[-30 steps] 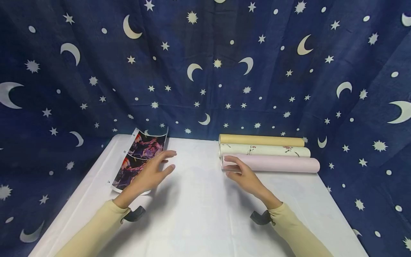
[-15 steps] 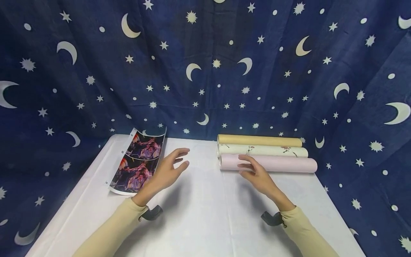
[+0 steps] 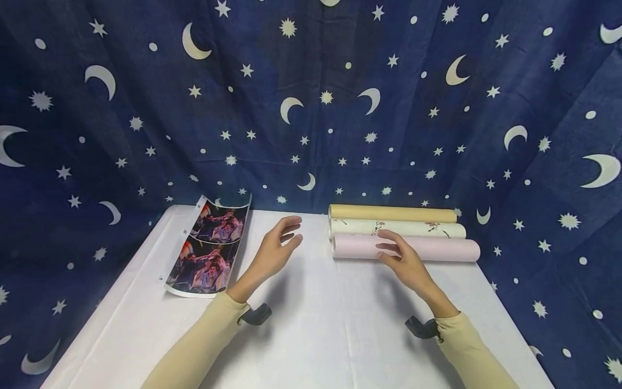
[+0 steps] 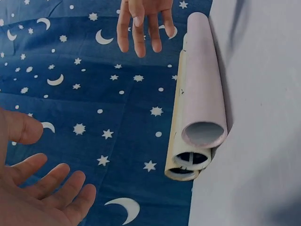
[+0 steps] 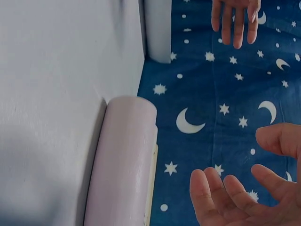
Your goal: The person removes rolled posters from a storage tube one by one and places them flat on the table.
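My left hand (image 3: 273, 253) hovers over the white table between the printed sheet and the rolls, its fingers loosely bent around nothing. Above the near side of a pink roll (image 3: 437, 249) hangs my right hand (image 3: 407, 265), also holding nothing. Behind the pink roll lie a white roll with a floral branch pattern (image 3: 408, 227) and a yellow roll (image 3: 389, 212), side by side. In the left wrist view the open end of the pink roll (image 4: 204, 134) shows it is hollow. A curled sheet with two dark, colourful pictures (image 3: 206, 267) lies at the left.
The white table (image 3: 311, 324) meets a dark blue curtain (image 3: 311, 151) with moons and stars at its back and sides. Dark wrist mounts (image 3: 256, 314) stick out below both cuffs.
My left hand has moved right, away from over the printed sheet, uncovering its lower picture. My right hand has shifted right along the pink roll. The rolls and sheet stay put.
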Motion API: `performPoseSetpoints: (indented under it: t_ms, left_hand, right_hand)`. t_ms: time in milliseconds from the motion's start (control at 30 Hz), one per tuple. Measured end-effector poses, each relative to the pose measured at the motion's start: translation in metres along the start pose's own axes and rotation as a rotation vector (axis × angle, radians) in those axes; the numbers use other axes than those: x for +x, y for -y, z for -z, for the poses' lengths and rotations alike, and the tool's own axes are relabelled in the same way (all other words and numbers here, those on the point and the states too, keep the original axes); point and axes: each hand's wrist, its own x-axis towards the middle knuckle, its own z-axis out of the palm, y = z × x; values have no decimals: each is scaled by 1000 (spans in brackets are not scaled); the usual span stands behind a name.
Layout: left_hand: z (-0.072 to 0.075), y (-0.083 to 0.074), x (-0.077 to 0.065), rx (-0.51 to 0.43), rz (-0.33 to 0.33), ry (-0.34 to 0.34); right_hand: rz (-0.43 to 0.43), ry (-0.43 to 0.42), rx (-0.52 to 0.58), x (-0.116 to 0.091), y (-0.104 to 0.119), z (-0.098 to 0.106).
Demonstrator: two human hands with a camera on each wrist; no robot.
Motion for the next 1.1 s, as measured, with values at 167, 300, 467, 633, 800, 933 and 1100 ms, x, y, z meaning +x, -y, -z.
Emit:
performPoseSetpoints:
  t_ms: [167, 300, 467, 633, 800, 933, 1100]
  left_hand:
    - [-16, 7, 12, -60, 40, -28]
    - [-28, 16, 21, -78, 96, -35]
    - [-44, 27, 33, -118, 152, -54]
    - [-57, 34, 43, -144, 194, -77]
    - [-64, 43, 47, -146, 241, -104]
    - [-70, 54, 51, -172, 277, -124]
    - [-84, 63, 56, -226, 348, -125]
  right_hand:
    - [-11, -30, -37, 6, -5, 7]
    - [-16, -49, -68, 10, -9, 13]
    - [-33, -80, -128, 15, -12, 22]
    - [-39, -86, -143, 22, -15, 29]
    - [-37, -85, -145, 31, -22, 29]
    - [-47, -84, -155, 39, -30, 28]
    - [-51, -84, -188, 43, -41, 29]
